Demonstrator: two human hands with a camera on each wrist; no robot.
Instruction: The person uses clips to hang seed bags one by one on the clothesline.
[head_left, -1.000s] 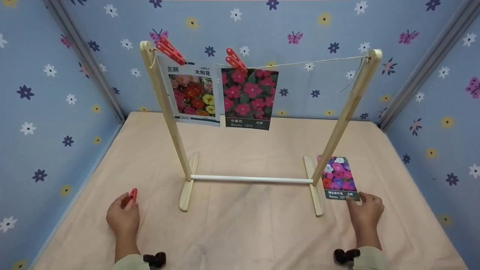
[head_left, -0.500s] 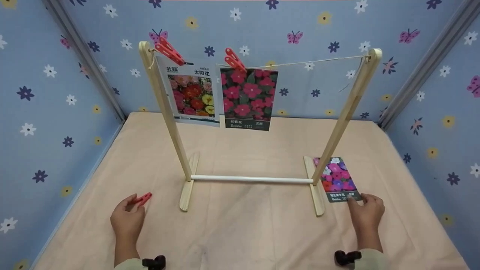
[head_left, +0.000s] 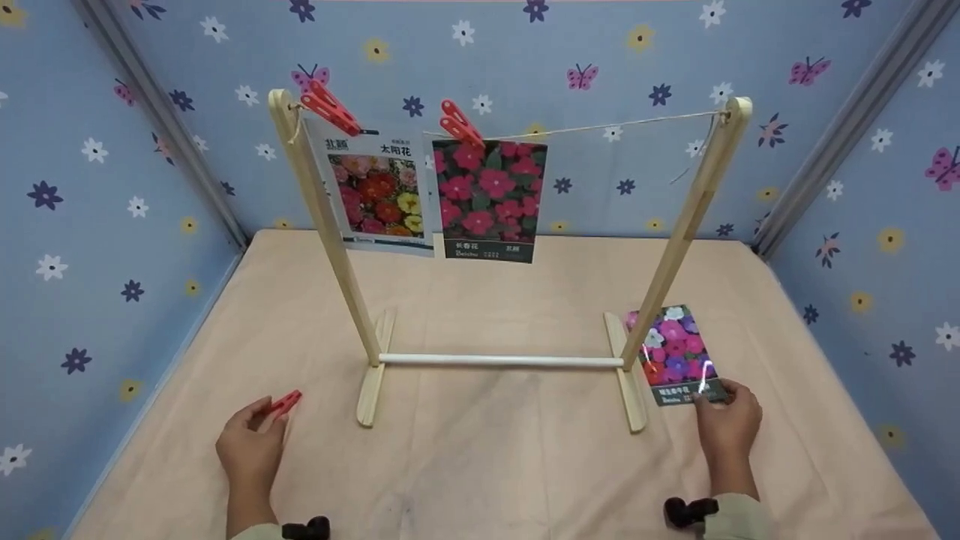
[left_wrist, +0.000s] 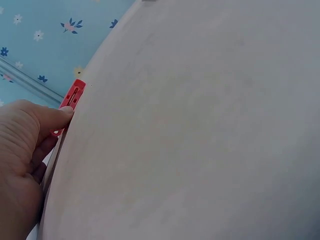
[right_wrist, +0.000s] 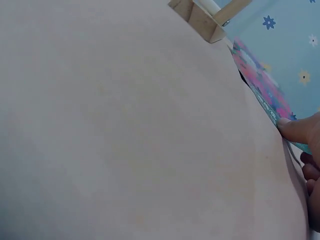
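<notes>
At the left of the table, my left hand [head_left: 251, 450] pinches a red clothespin [head_left: 286, 403] between thumb and fingers; its free end points up and right. The left wrist view also shows the clothespin [left_wrist: 73, 95] under the thumb. On the right, my right hand [head_left: 729, 427] holds the near right corner of a glossy flower picture card [head_left: 679, 352], thumb on top. Part of this card lies behind the right post of a wooden rack [head_left: 679, 240]. From the rack's string [head_left: 615, 126] hang two other cards, a red-and-yellow flower card [head_left: 377, 196] and a pink flower card [head_left: 491, 195].
Red clothespins [head_left: 330, 109] clip both hanging cards to the left half of the string. The rack stands mid-table on wooden feet [head_left: 369, 397] joined by a white crossbar [head_left: 502, 361]. Flower-patterned walls [head_left: 585, 45] enclose the peach-covered table [head_left: 480, 450] at the back and sides.
The clothespin in my left hand has turned from nearly upright to slanting right. My right hand has shifted the flower card slightly toward me, and a glare now shows on it.
</notes>
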